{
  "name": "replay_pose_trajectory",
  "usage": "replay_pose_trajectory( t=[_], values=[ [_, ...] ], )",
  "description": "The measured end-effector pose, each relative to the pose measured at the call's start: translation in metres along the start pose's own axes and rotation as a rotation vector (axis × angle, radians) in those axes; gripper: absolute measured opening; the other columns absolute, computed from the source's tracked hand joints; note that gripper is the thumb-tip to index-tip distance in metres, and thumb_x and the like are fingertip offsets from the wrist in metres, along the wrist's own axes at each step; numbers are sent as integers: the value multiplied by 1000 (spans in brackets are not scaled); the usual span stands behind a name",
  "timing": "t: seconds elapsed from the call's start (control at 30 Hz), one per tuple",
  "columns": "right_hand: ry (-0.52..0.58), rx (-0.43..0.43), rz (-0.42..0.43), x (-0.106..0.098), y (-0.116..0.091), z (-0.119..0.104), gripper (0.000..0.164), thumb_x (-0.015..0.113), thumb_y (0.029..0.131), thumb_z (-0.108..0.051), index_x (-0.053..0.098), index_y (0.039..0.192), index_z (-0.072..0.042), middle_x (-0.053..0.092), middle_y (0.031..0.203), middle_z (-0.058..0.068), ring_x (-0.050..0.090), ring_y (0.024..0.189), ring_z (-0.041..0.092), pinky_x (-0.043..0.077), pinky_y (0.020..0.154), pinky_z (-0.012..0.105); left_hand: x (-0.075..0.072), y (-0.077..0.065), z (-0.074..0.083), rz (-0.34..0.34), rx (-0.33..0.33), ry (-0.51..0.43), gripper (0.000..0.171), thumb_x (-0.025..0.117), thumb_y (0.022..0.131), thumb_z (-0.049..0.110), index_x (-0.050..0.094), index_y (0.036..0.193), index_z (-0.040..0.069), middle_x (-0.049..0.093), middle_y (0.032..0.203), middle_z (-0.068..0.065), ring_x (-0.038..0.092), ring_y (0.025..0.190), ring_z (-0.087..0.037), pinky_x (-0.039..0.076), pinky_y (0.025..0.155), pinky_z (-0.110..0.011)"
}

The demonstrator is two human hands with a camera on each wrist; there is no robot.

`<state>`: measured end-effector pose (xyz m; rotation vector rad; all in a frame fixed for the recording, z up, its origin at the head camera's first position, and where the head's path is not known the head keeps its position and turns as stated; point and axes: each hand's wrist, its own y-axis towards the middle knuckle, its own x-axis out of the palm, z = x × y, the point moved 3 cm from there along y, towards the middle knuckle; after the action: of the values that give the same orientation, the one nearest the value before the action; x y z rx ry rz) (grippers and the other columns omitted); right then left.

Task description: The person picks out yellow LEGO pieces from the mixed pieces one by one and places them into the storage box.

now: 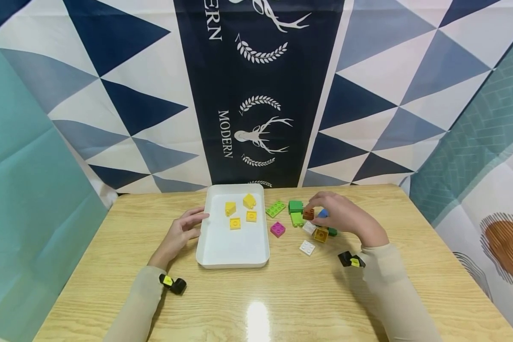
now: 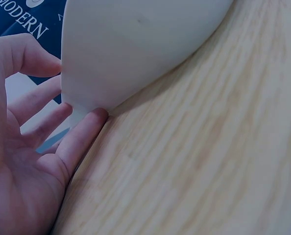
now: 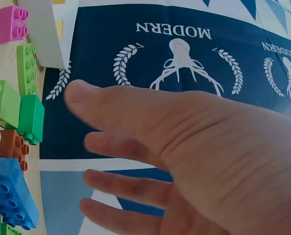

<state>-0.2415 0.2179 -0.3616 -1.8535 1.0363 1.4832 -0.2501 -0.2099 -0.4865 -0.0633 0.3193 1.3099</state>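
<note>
A white tray (image 1: pixel 232 251) holds several yellow toy building bricks (image 1: pixel 230 208). My left hand (image 1: pixel 181 232) is at its left side, fingertips touching the tray wall, which fills the upper part of the left wrist view. Over the loose bricks to the right hovers my right hand (image 1: pixel 339 216), its thumb and fingers apart with nothing between them in the right wrist view. Nearest to it are a brown brick (image 3: pixel 9 147) and a blue brick (image 3: pixel 13 193); in the head view the hand partly hides the blue one.
Between tray and right hand lie a lime-green brick (image 1: pixel 275 209), a magenta brick (image 1: pixel 278 229) and a green brick (image 1: pixel 295 206). A white brick (image 1: pixel 307 247) and an orange-yellow brick (image 1: pixel 321 234) sit nearer me. A patterned cloth (image 1: pixel 256 95) hangs behind the wooden table (image 1: pixel 308 304).
</note>
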Motion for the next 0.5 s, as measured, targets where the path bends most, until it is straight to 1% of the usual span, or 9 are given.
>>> replay_pose_trajectory(
  t=[0.2,0.3,0.4,0.5],
  values=[
    [57,78,-132,6,-1,2,42,80,82,-11,72,123,-12,64,124,17,61,110,36,55,92,55,0,0,0,-2,10,-20,45,58,89,-7,63,133,3,42,156,-12,43,141,-32,29,118,-56],
    [72,90,-176,11,-1,3,40,81,80,-8,73,119,-12,63,121,18,61,105,34,56,90,53,0,0,0,0,12,-17,45,59,89,-6,64,132,3,42,156,-12,44,141,-32,29,117,-57],
    [90,77,-204,16,0,4,36,81,79,-5,74,114,-10,64,116,16,61,101,32,56,87,50,1,0,0,-1,17,-12,45,59,89,-6,63,133,2,42,156,-12,45,140,-32,30,117,-57],
    [112,84,-226,20,0,4,32,81,78,-3,76,108,-10,64,112,14,60,98,31,56,84,47,1,0,1,0,16,-3,45,59,89,-5,63,133,3,42,156,-12,45,140,-32,31,116,-56]
  ],
)
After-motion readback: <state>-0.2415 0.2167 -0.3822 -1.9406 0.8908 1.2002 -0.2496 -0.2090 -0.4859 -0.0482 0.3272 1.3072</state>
